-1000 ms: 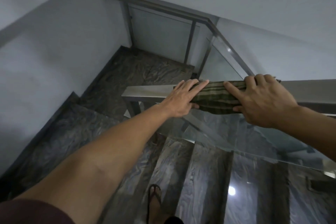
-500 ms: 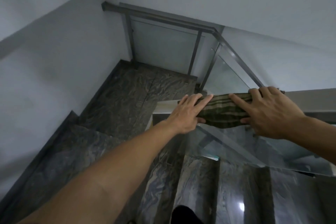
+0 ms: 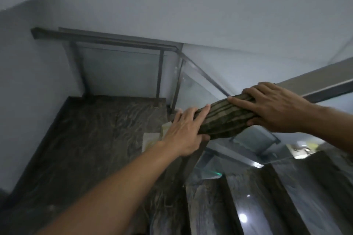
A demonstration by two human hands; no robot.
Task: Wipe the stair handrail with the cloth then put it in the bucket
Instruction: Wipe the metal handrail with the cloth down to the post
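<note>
Left hand: the left hand [image 3: 184, 131] lay with fingers spread over the lower end of the cloth, thumb tucked under the rail, so it clasped cloth and rail loosely together.
Right hand: the right hand [image 3: 275, 108] pressed down on the upper end of the cloth, fingers curled over the far edge and thumb below, gripping it against the rail.
Cloth: the olive-green striped cloth [image 3: 227, 118] was wrapped over the top of the rail between the two hands, its lower edge hanging just below the rail's near side.
Handrail: the flat grey metal stair handrail [image 3: 313, 80] ran up to the right, bare beyond the right hand; its lower end was hidden under the cloth and left hand.
Glass: a clear glass panel [image 3: 254, 139] hung under the rail, close beneath the cloth.
Landing: the dark veined stone landing [image 3: 91, 139] lay open to the left of the hands, bounded by a grey wall [image 3: 28, 82] and a second rail with glass [image 3: 118, 70] at its far edge.
Steps: the dark polished stone steps [image 3: 267, 200] dropped away at lower right.
Bucket: none could be seen.
</note>
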